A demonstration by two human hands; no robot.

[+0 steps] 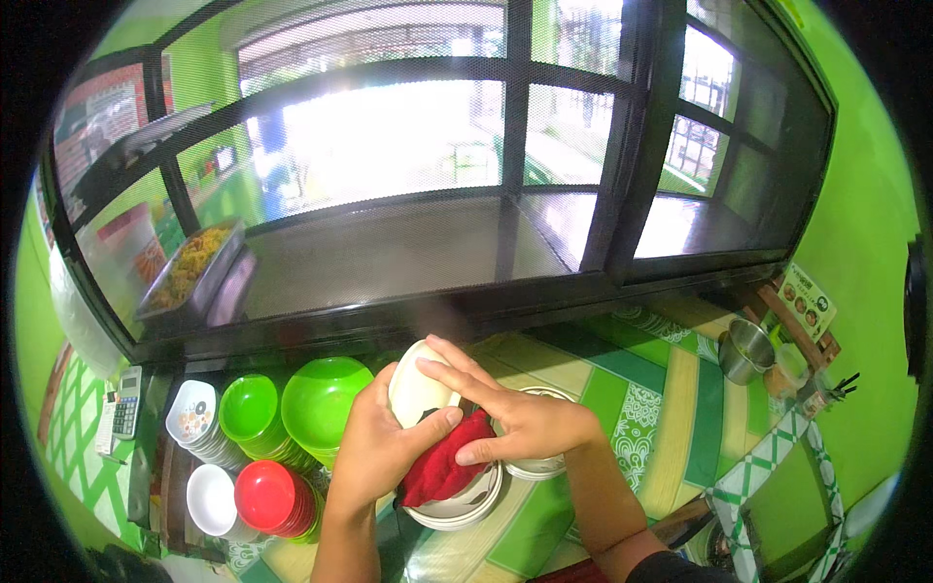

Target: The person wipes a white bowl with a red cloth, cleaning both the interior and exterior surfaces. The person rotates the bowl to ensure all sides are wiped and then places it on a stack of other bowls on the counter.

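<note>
A small cream-coloured bowl [417, 386] is tilted up in my left hand [375, 433], whose fingers go round its far left side. My right hand [521, 419] has its fingers laid across the bowl, with its thumb pressing a red cloth [446, 466]. That cloth bunches between both hands and hangs below the bowl, hiding part of it. Directly beneath is a stack of pale plates or bowls with a dark pattern [455, 514]. Another similar stack [536, 466] stands to the right, partly covered by my right wrist.
Nested green bowls [324, 401], red bowls [270, 499] and white bowls [195, 412] stand at left, beyond them a calculator [127, 401]. A mesh-fronted display cabinet [430, 313] rises ahead, with a food tray [193, 270] inside. Right, a steel pot [745, 353] sits on the patterned tablecloth [678, 408].
</note>
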